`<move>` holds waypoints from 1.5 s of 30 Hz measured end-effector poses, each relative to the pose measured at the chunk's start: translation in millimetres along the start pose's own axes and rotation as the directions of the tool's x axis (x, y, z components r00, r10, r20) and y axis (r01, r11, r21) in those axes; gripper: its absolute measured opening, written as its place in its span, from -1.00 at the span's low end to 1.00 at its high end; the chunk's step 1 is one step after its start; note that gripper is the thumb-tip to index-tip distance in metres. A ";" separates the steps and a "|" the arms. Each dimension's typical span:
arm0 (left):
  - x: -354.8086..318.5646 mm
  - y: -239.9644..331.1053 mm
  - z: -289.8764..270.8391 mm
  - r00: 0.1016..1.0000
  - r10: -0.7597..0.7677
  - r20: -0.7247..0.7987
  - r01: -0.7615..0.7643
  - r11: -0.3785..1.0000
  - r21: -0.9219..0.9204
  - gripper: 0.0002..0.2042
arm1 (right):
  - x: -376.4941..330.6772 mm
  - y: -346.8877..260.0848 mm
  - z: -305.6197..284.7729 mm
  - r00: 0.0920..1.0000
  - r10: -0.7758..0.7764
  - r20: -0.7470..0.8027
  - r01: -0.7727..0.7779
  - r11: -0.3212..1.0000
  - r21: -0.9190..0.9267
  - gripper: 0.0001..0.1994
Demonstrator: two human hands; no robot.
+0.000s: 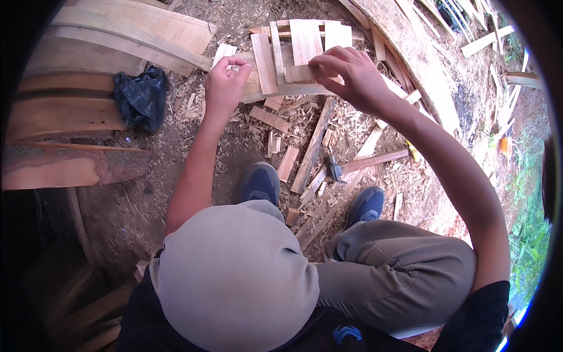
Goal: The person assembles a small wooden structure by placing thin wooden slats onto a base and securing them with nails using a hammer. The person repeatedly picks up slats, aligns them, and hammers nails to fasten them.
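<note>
We are crouched on bare, chip-strewn ground, looking down past our knees at our two bare hands working over a small rack of pale, thin wooden slats (pixel 293 53) laid side by side across a thicker pale plank (pixel 264 91).

Our right hand (pixel 352 73) reaches forward with its fingers curled down, pinching a short, flat, pale wood piece (pixel 299 73) against the slats, seemingly to hold it square where it crosses them. Our left hand (pixel 226 82) rests just to the left of the rack, fingers bent and closed around something small and light-coloured; it is too small for us to tell what it is. Holding it there keeps it close to the piece being steadied.

Between our blue shoes (pixel 261 182) a hammer with a dark metal head and reddish wooden handle (pixel 363 163) lies on the ground, within easy reach of the right side. Loose offcuts and shavings are scattered around it. To the left, broad curved wooden boards (pixel 117 29) are stacked, and a crumpled black plastic bag (pixel 141 97) sits against them. Long pale planks (pixel 410 53) lean along the upper right, with green grass (pixel 528 234) at the far right edge.
</note>
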State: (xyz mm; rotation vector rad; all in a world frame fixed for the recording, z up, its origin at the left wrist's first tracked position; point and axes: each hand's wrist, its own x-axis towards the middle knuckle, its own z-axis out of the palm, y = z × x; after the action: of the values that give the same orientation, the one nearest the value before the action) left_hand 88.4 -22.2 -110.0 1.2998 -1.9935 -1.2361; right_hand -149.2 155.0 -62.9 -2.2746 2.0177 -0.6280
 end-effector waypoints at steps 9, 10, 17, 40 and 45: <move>-3.7 26.5 13.8 0.987 0.093 0.133 -0.103 0.992 0.067 -0.78 | 0.1 17.6 -3.9 0.815 0.554 -0.169 -0.522 0.829 0.200 -0.50; -4.0 34.1 16.0 0.979 0.149 0.140 -0.170 0.974 0.149 -0.73 | 2.6 23.4 -3.1 0.719 0.687 -0.107 -0.646 0.716 0.263 -0.50; 32.4 93.3 28.7 0.960 0.030 0.279 -0.175 0.842 0.511 -0.59 | 9.0 55.8 8.8 0.563 0.786 0.256 -0.708 0.299 0.640 -0.63; 69.5 55.1 55.3 0.947 0.082 0.311 -0.171 0.948 0.269 -0.59 | 13.0 59.4 10.8 0.462 0.829 0.315 -0.729 0.152 0.668 -0.59; 70.5 54.6 53.1 0.944 0.077 0.321 -0.165 0.952 0.257 -0.56 | 13.8 64.8 16.3 0.466 0.830 0.306 -0.732 0.167 0.661 -0.61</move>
State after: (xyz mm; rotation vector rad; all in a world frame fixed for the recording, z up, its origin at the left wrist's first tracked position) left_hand -9.5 -53.4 -95.6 1.1365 -2.5096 -1.1862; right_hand -204.2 127.8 -92.8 -0.5262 2.0392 -1.1456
